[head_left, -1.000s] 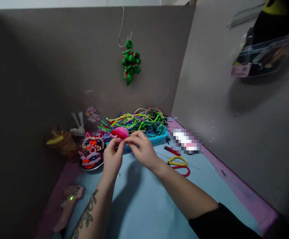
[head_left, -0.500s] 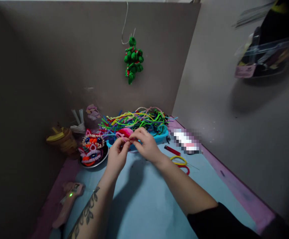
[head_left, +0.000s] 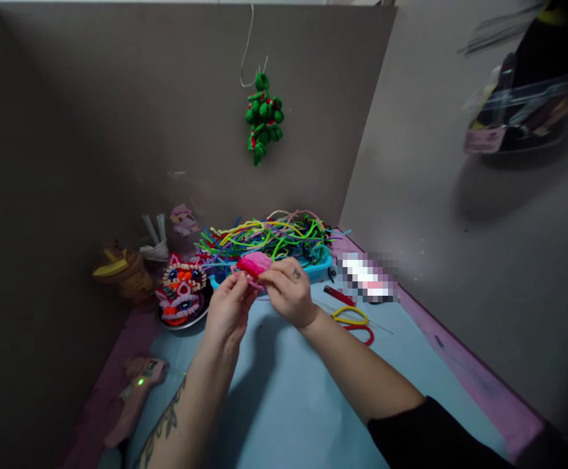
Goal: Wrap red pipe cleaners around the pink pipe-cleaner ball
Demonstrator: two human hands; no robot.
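Observation:
Between my hands, raised over the mat, is a pink and red fuzzy craft piece [head_left: 255, 264] that looks made of pipe cleaners, with a pale pink strand along its lower edge. My left hand [head_left: 230, 305] pinches its lower left side between thumb and fingers. With fingertips pressed together, my right hand [head_left: 291, 290] grips its right edge. Just behind the piece, a blue basket [head_left: 320, 268] holds a tangled heap of coloured pipe cleaners [head_left: 264, 233]. My fingers hide part of the piece.
Finished pipe-cleaner animal faces [head_left: 184, 293] lie in a round dish [head_left: 193, 320] at left. A pink glue gun [head_left: 137, 400] with a green light rests nearer. Scissors [head_left: 351, 317], a red lighter [head_left: 339, 295] and a blurred-out device [head_left: 367, 277] lie at right. A green ornament [head_left: 263, 117] hangs behind.
The pink piece has turned so that more of its fuzzy face shows. My right hand has rolled over and shifted slightly right, its back now showing; my left wrist has turned too.

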